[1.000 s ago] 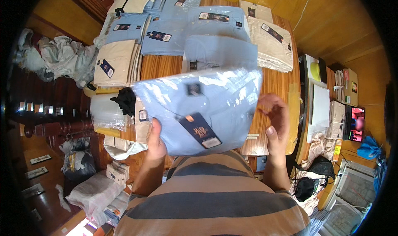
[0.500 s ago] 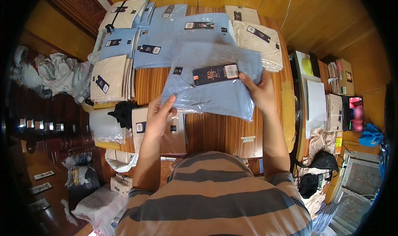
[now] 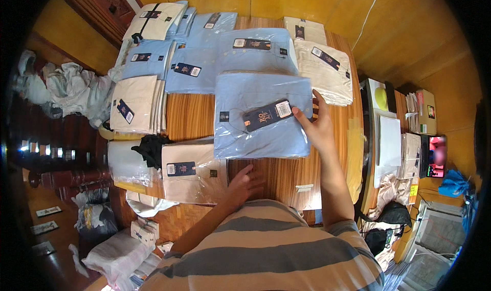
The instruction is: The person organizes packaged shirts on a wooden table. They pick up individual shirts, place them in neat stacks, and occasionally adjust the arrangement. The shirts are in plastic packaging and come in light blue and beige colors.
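Observation:
A folded light blue shirt in a clear plastic bag [image 3: 261, 117], with a dark tag on top, lies flat on the wooden table [image 3: 286, 176]. My right hand [image 3: 316, 127] rests on its right edge, fingers spread and touching the bag. My left hand [image 3: 241, 183] hovers low over the bare wood just below the bag's near edge, fingers apart and holding nothing. A bagged beige shirt [image 3: 192, 172] sits just left of my left hand.
Stacks of bagged blue shirts [image 3: 240, 48] and beige shirts [image 3: 322, 68] cover the far half of the table. A beige pile [image 3: 135, 104] is at the left. Boxes, papers and a small screen [image 3: 437, 155] crowd the right side. Bags and cloth lie on the floor at left.
The blue bagged shirt went from held up in both hands to lying flat on the table. My left hand has let go and drawn back toward me; my right hand stays on its edge.

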Tool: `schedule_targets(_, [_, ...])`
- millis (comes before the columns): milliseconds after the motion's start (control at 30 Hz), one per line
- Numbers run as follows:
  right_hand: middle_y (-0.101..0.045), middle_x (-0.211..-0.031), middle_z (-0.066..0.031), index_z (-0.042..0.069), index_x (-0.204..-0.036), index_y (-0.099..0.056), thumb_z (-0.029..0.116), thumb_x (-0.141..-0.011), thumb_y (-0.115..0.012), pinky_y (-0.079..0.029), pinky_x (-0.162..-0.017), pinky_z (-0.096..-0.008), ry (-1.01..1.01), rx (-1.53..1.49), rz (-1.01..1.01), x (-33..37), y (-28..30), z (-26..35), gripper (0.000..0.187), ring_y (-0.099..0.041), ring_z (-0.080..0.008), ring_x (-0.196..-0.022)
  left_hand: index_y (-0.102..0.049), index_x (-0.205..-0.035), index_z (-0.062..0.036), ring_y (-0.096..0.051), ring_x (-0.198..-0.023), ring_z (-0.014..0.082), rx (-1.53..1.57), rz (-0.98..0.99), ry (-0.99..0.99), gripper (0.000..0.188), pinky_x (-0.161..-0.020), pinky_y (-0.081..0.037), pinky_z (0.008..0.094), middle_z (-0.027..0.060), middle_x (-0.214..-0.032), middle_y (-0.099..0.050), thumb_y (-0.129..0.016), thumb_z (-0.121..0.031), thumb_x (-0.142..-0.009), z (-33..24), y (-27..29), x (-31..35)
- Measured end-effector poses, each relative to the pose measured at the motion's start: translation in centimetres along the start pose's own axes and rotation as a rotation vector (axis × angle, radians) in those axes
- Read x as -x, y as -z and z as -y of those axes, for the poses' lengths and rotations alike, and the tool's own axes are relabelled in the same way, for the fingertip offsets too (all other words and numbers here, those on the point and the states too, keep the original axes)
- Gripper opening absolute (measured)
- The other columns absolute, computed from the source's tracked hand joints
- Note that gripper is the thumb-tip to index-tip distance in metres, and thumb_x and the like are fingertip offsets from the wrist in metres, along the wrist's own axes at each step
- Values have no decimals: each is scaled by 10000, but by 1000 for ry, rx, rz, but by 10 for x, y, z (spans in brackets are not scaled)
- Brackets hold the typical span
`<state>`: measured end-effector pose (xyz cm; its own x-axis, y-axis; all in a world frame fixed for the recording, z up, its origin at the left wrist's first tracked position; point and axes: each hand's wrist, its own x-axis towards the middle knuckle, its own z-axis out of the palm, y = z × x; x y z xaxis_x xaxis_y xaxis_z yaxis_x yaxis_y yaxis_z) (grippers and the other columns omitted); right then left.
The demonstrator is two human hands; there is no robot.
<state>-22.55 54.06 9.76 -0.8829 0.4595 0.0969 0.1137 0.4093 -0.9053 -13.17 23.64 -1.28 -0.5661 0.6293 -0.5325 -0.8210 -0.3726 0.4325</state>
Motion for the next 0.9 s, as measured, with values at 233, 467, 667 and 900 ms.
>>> schedule_targets(233, [-571, -1424, -290, -37, -1596, -392, 310, -912, -872, -583, -943, -405, -14, -55, 78, -9, -1, -7, 905, -638, -345, -1248, -347, -1578, -199, -468, -1441, 273, 112, 58, -159, 934, -1216, -415, 515, 32, -1516, -483, -891, -453, -863, 10, -15, -64])
schedule_targets(467, [-542, -1489, -263, 101, -1615, -472, 248, -1042, -718, -406, -1183, -428, 240, 64, 60, -15, -10, -8, 641, -531, -351, -1403, -358, -1570, -212, -500, -1433, 227, 67, 98, -256, 956, -1186, -461, 503, 0, -1542, -471, -894, -524, -841, 21, -5, -84])
schedule_targets(667, [-536, -1516, -271, 108, -1579, -531, 257, -1077, -663, -402, -1190, -420, 63, -19, 150, -13, -14, 9, 541, -504, -376, -1458, -314, -1613, -212, -438, -1501, 305, 12, 97, -391, 858, -1199, -440, 588, 30, -1614, -418, -696, -630, -969, 8, -26, -61])
schedule_targets(900, [-550, -1488, -285, 124, -1594, -517, 320, -1099, -617, -406, -1188, -438, 120, 55, 134, -14, -20, -8, 541, -517, -402, -1444, -226, -1680, -210, -370, -1549, 332, 186, -14, -259, 1044, -1187, -441, 636, 88, -1683, -347, -480, -877, -917, 0, -37, -73])
